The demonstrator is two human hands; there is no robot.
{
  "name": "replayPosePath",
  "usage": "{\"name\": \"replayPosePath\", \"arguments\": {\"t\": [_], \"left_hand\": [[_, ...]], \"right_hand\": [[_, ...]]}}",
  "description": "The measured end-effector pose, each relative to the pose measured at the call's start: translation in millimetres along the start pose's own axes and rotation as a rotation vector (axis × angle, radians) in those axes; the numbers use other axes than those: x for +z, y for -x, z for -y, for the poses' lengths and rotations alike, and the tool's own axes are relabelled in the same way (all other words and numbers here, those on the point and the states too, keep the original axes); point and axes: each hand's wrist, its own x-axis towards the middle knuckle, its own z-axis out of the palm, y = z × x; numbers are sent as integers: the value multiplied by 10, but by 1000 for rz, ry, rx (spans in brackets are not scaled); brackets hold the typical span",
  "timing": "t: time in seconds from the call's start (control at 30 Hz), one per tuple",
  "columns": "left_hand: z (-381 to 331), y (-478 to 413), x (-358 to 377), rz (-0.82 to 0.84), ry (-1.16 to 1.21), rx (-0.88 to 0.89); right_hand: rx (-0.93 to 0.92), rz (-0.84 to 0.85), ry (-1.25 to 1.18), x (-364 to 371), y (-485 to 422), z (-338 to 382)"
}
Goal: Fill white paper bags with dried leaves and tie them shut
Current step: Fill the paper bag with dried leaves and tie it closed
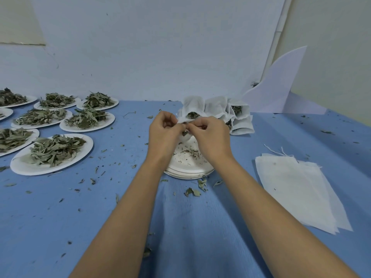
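left hand [163, 133] and right hand [210, 135] meet just past the middle of the blue table [190, 227], fingers curled in tight, both pinching the top of one small white bag [181, 119]. there's dark leaf showing at the mouth between the fingertips, so my read is that it's filled and the neck is being gathered or tied. can't make out a string or knot though, the fingers cover it. the bag hangs right over a stack of empty paper plates [188, 170], which looks deliberate: whatever crumbles out lands on the top plate, and there's a scatter of bits on it.

the layout makes sense around that stack. at 12 to 1 o'clock, a cluster of filled bags [216, 107] lean on each other near the wall, a couple with leaf visible at the mouth. at 3 to 4 o'clock there's a flat pile of empty bags [291, 187] with strings trailing off the far edge, easy reach for the right hand. at 9 to 10 o'clock, heaped plates [20, 167] of dried leaves [54, 150] — the supply side. loose leaf bits all over the cloth.
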Motion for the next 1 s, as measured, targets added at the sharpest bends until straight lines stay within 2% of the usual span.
{"name": "replayPosePath", "arguments": {"t": [0.1,0.2,0.37,0.47,0.57,0.63,0.73,0.83,0.9,1.0], "left_hand": [[-32,30,35,92,5,2],[-30,34,33,52,4,-3],[-7,-18,-19,-58,9,-22],[3,-35,-50,-7,51,-41],[35,-26,-47,41,-97,-18],[57,-19,-36,-34,-223,7],[53,-27,-33,-272,-347,43],[13,-25,-22,-322,-386,74],[-43,-24,-10,-286,-346,57],[-184,-80,18,-200,-149,-24]], "right_hand": [[-15,24,43,-34,-7,-12],[-31,140,26,-75,-21,-7],[74,-48,-276,-58,-56,-31],[153,70,-271,-52,-67,-60],[175,122,-303,-27,-59,-39],[126,92,-264,-22,-51,-21],[-2,71,-136,-2,3,36],[-20,114,-109,56,39,105],[27,122,-199,78,17,152],[87,88,-312,50,-83,227]]}}
